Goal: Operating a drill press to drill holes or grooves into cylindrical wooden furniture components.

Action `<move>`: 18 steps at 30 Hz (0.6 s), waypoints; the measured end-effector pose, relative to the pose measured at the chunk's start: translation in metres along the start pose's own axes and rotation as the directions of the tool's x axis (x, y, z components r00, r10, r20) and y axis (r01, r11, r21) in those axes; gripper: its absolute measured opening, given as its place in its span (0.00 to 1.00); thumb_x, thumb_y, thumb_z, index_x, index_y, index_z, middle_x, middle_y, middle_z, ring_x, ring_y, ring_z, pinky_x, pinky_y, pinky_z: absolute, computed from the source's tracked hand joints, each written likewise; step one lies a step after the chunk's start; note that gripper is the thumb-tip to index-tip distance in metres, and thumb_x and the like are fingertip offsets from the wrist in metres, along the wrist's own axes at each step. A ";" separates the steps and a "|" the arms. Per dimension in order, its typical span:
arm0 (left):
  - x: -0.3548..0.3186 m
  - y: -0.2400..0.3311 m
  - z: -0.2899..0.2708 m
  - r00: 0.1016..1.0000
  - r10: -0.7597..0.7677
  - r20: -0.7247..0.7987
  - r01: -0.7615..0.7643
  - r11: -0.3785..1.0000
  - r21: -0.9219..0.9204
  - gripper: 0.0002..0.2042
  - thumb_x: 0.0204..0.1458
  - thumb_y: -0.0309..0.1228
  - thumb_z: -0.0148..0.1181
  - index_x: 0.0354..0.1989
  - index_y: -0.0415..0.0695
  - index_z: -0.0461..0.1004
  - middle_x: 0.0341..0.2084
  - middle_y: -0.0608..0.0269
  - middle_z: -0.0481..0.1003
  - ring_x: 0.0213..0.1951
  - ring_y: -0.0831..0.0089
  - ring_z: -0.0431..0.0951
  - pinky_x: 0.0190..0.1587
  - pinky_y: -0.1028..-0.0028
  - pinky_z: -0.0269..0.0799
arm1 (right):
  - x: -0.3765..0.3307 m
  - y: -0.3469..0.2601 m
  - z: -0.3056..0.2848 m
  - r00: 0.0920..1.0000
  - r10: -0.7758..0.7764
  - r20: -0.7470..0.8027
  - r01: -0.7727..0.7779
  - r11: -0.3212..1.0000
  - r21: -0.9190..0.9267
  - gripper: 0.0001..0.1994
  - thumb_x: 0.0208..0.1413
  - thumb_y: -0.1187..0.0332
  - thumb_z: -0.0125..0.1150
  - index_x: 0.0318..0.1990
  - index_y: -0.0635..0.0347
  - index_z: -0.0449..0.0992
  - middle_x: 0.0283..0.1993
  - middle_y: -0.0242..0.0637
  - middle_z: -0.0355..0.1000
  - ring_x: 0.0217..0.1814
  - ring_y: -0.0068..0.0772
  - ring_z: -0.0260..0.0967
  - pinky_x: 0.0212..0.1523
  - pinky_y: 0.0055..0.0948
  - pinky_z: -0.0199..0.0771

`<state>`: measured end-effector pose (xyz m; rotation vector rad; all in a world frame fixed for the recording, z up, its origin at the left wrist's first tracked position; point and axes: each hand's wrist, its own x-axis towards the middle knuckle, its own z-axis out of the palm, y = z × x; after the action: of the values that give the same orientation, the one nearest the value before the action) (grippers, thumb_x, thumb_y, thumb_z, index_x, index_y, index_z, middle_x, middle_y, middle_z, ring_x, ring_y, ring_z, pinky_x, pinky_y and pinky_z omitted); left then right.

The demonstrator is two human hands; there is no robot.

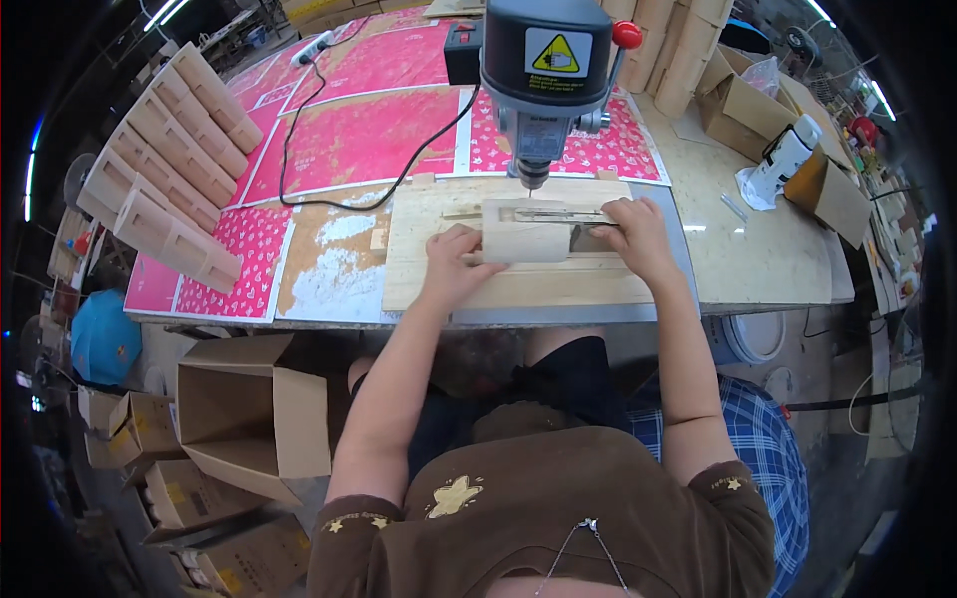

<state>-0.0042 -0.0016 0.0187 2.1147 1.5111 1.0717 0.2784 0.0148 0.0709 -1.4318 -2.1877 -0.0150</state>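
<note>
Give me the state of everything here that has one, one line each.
Wooden piece: lying on the wooden board, under the drill press, held at both ends.
Left hand: gripping its left end.
Right hand: pressing its right end.
Cardboard box on floor: open.
Wooden blocks: lying in rows.
</note>
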 end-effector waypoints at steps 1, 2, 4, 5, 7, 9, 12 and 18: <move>-0.010 -0.009 -0.009 0.998 0.040 -0.051 -0.045 0.993 -0.106 0.15 0.29 0.33 0.69 0.29 0.43 0.76 0.25 0.65 0.70 0.31 0.71 0.70 0.40 0.69 0.58 | -0.004 0.001 0.001 0.998 -0.046 -0.046 0.047 0.999 0.008 0.13 0.42 0.59 0.62 0.32 0.56 0.71 0.30 0.33 0.69 0.39 0.37 0.66 0.54 0.43 0.53; -0.017 -0.015 -0.021 0.991 0.078 -0.106 -0.098 0.973 -0.210 0.16 0.27 0.31 0.70 0.28 0.42 0.75 0.24 0.66 0.70 0.29 0.73 0.69 0.33 0.72 0.60 | -0.007 0.000 0.000 0.998 -0.049 -0.040 0.050 0.999 0.015 0.13 0.42 0.59 0.62 0.32 0.56 0.71 0.30 0.33 0.69 0.39 0.37 0.66 0.54 0.43 0.53; -0.035 -0.020 -0.058 0.973 0.128 -0.192 -0.164 0.969 -0.185 0.13 0.29 0.28 0.71 0.24 0.40 0.74 0.20 0.67 0.69 0.24 0.77 0.68 0.23 0.77 0.60 | -0.014 -0.008 -0.005 0.999 -0.034 -0.009 0.034 0.999 -0.027 0.13 0.43 0.60 0.62 0.34 0.55 0.71 0.30 0.33 0.68 0.39 0.37 0.65 0.54 0.46 0.52; -0.044 -0.025 -0.074 0.974 0.111 -0.196 -0.146 0.973 -0.176 0.13 0.29 0.28 0.71 0.24 0.40 0.74 0.20 0.67 0.69 0.24 0.77 0.68 0.23 0.77 0.60 | -0.016 -0.010 -0.007 0.999 -0.046 0.002 0.046 0.999 -0.014 0.13 0.43 0.60 0.62 0.34 0.55 0.71 0.30 0.33 0.68 0.39 0.37 0.65 0.54 0.46 0.52; -0.060 -0.030 -0.100 0.918 -0.389 -0.078 0.312 0.829 -0.465 0.11 0.35 0.31 0.69 0.21 0.39 0.73 0.16 0.69 0.68 0.18 0.82 0.64 0.20 0.80 0.58 | -0.020 -0.017 -0.010 0.999 -0.028 -0.016 0.028 1.000 -0.004 0.14 0.42 0.60 0.63 0.34 0.55 0.71 0.30 0.33 0.68 0.39 0.36 0.64 0.54 0.47 0.51; -0.057 -0.010 -0.112 0.854 -0.519 -0.036 0.422 0.733 -0.534 0.12 0.37 0.33 0.68 0.19 0.39 0.72 0.14 0.69 0.68 0.16 0.83 0.63 0.19 0.81 0.56 | -0.023 -0.030 -0.012 0.999 -0.034 0.022 0.034 0.999 0.006 0.14 0.42 0.60 0.63 0.35 0.56 0.71 0.30 0.33 0.67 0.39 0.37 0.64 0.55 0.47 0.51; -0.056 0.010 -0.107 0.721 -0.689 0.076 0.561 0.516 -0.648 0.14 0.40 0.37 0.66 0.17 0.40 0.71 0.13 0.68 0.69 0.13 0.83 0.62 0.17 0.82 0.54 | -0.023 -0.041 -0.007 0.998 -0.038 0.047 0.036 0.999 0.030 0.15 0.40 0.61 0.64 0.35 0.56 0.71 0.30 0.33 0.67 0.39 0.37 0.64 0.54 0.47 0.51; -0.052 0.029 -0.080 0.630 -0.745 0.218 0.638 0.337 -0.692 0.16 0.41 0.41 0.65 0.19 0.38 0.71 0.14 0.65 0.70 0.13 0.83 0.64 0.16 0.82 0.54 | -0.025 -0.045 -0.006 0.995 -0.080 0.057 0.076 0.994 0.080 0.14 0.39 0.63 0.64 0.34 0.56 0.71 0.30 0.34 0.66 0.40 0.38 0.63 0.54 0.45 0.53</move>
<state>-0.0514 -0.0726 0.0704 0.6863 1.4511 1.1711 0.2503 -0.0276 0.0777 -1.3193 -2.2662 0.0864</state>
